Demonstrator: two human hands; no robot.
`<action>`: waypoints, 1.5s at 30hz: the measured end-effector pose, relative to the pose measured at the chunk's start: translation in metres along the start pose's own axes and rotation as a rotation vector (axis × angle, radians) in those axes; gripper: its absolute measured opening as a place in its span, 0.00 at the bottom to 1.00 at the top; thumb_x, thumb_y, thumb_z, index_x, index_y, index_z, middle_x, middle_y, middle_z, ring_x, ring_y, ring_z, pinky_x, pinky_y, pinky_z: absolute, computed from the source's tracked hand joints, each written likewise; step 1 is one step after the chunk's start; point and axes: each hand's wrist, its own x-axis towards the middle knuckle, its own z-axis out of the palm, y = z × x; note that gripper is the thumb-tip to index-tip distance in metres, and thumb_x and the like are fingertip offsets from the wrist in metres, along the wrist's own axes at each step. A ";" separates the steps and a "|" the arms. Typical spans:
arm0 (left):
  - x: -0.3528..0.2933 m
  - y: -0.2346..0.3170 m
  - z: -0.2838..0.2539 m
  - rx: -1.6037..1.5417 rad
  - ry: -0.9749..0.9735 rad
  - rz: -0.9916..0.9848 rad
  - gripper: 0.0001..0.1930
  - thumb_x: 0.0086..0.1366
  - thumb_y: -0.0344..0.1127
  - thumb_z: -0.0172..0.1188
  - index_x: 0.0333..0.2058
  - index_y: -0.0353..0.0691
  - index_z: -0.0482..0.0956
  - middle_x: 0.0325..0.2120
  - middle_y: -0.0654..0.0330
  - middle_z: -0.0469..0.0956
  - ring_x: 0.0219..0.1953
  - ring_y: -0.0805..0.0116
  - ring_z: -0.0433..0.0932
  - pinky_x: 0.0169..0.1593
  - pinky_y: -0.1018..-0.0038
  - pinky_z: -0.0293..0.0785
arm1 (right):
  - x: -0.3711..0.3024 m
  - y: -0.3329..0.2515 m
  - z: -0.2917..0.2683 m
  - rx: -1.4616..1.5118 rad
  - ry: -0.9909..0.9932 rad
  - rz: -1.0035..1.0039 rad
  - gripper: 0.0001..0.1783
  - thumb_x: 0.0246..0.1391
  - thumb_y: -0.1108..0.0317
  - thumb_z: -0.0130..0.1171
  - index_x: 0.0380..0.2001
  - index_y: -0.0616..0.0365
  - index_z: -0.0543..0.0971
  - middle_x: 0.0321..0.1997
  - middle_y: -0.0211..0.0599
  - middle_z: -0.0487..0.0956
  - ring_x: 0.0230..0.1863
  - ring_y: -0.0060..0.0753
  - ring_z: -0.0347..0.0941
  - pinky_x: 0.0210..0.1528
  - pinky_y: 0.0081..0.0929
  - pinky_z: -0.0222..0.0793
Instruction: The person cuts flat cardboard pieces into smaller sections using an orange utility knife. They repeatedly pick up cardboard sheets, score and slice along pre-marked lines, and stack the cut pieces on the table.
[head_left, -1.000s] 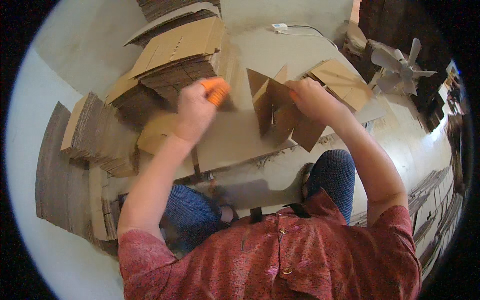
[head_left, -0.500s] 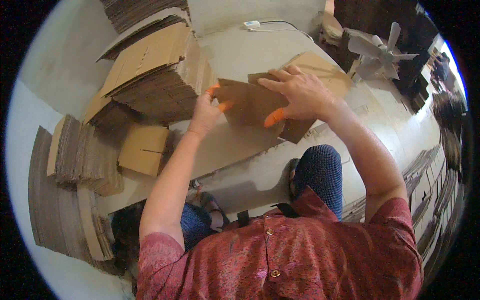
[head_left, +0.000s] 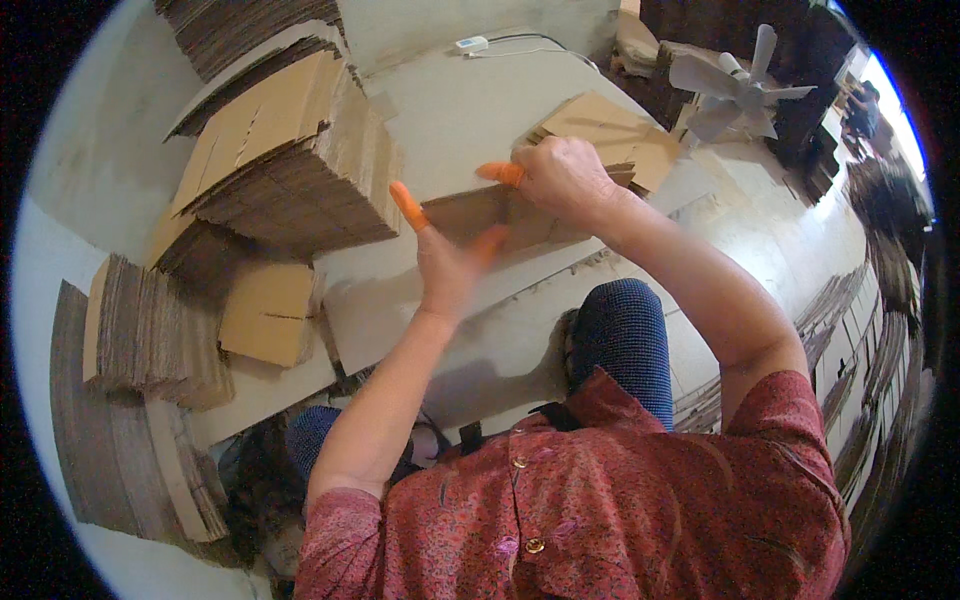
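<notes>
A folded brown cardboard piece (head_left: 540, 232) stands in front of me above the pale work surface, its long edge running left to right. My right hand (head_left: 565, 182) is closed over its upper edge, fingers curled, with an orange-covered thumb pointing left. At the piece's left end is my left hand (head_left: 447, 262), its fingers apart. Orange covers also show on that hand's raised index finger and on its thumb, which is smeared by motion near the cardboard's near face. Whether the left hand touches the piece I cannot tell.
A tall stack of flat cardboard (head_left: 300, 165) stands to the left, with a smaller pile (head_left: 265, 318) nearer me. Beyond my right hand lie loose cardboard sheets (head_left: 640, 140). A white fan (head_left: 740, 98) stands at the far right; a white box with a cable (head_left: 470, 45) lies at the back.
The cardboard piece has turned from a broad upright face to a low, narrow shape. My right hand has gone from spread to curled; my left hand has come off its left edge and opened.
</notes>
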 end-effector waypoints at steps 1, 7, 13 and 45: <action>0.001 -0.005 -0.001 -0.024 -0.008 -0.106 0.60 0.46 0.37 0.71 0.63 0.45 0.28 0.41 0.59 0.70 0.40 0.68 0.70 0.49 0.71 0.66 | -0.002 -0.001 -0.005 0.018 -0.070 -0.069 0.23 0.50 0.47 0.52 0.24 0.59 0.76 0.20 0.49 0.75 0.25 0.53 0.73 0.29 0.44 0.67; 0.011 0.006 0.005 -0.116 -0.051 -0.163 0.53 0.50 0.31 0.67 0.64 0.44 0.33 0.42 0.57 0.69 0.43 0.67 0.69 0.51 0.71 0.64 | -0.025 0.027 -0.034 0.148 -0.326 -0.186 0.20 0.46 0.53 0.57 0.35 0.58 0.75 0.27 0.53 0.76 0.32 0.55 0.72 0.34 0.43 0.67; -0.015 -0.021 -0.017 -0.056 -0.073 -0.149 0.44 0.55 0.31 0.61 0.63 0.44 0.40 0.49 0.55 0.63 0.50 0.65 0.63 0.57 0.68 0.56 | -0.021 0.065 -0.068 -0.088 0.056 0.074 0.08 0.47 0.68 0.52 0.31 0.59 0.74 0.25 0.51 0.76 0.32 0.52 0.74 0.34 0.42 0.69; 0.153 0.036 -0.191 1.115 -0.140 0.488 0.25 0.51 0.35 0.64 0.49 0.39 0.72 0.45 0.51 0.74 0.50 0.54 0.69 0.51 0.70 0.66 | -0.017 0.002 0.107 0.249 0.241 -0.097 0.23 0.52 0.57 0.55 0.47 0.62 0.71 0.51 0.49 0.71 0.56 0.49 0.63 0.55 0.50 0.55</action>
